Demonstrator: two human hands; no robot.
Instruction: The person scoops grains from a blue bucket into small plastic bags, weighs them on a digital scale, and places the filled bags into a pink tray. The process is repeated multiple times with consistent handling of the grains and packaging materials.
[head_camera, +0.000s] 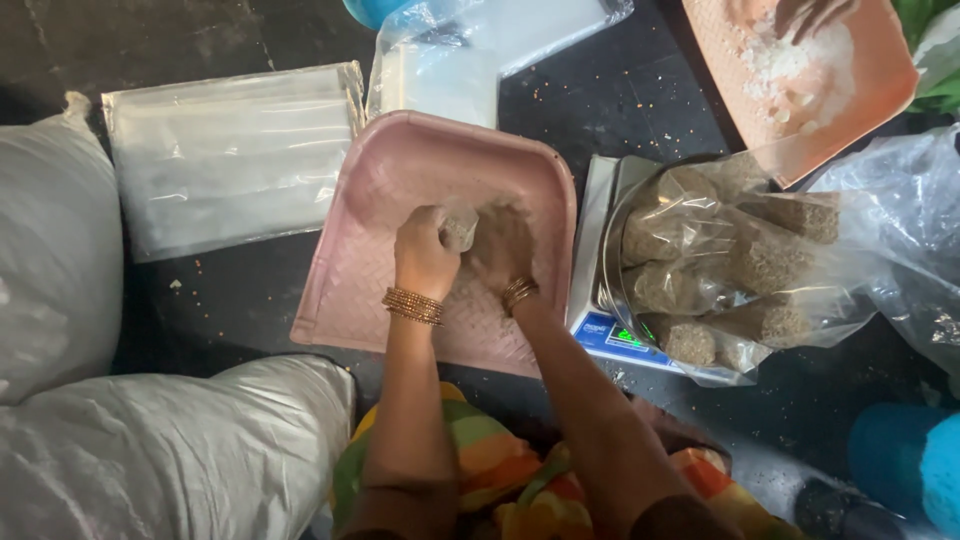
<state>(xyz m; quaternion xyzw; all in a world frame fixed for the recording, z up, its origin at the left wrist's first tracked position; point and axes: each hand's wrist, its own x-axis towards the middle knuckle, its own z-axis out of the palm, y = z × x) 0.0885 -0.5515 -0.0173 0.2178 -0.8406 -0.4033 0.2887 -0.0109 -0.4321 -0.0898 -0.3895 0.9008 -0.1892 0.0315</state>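
A pink woven-pattern tray (375, 270) lies on the dark floor in front of me with brownish grain in its middle. My left hand (425, 250) is closed on a small clear plastic pouch (460, 228) held upright over the grain. My right hand (500, 250) lies cupped in the grain beside the pouch, touching it. Both wrists wear gold bangles. Right of the tray, several filled clear pouches of grain (720, 260) are piled on a weighing scale (610, 335).
A stack of flat clear plastic bags (230, 155) lies at the left, more plastic (440, 70) at the back. Large white sacks (150, 440) fill the left. Another person's hand (810, 15) works in an orange tray (880, 90) of white grains at top right.
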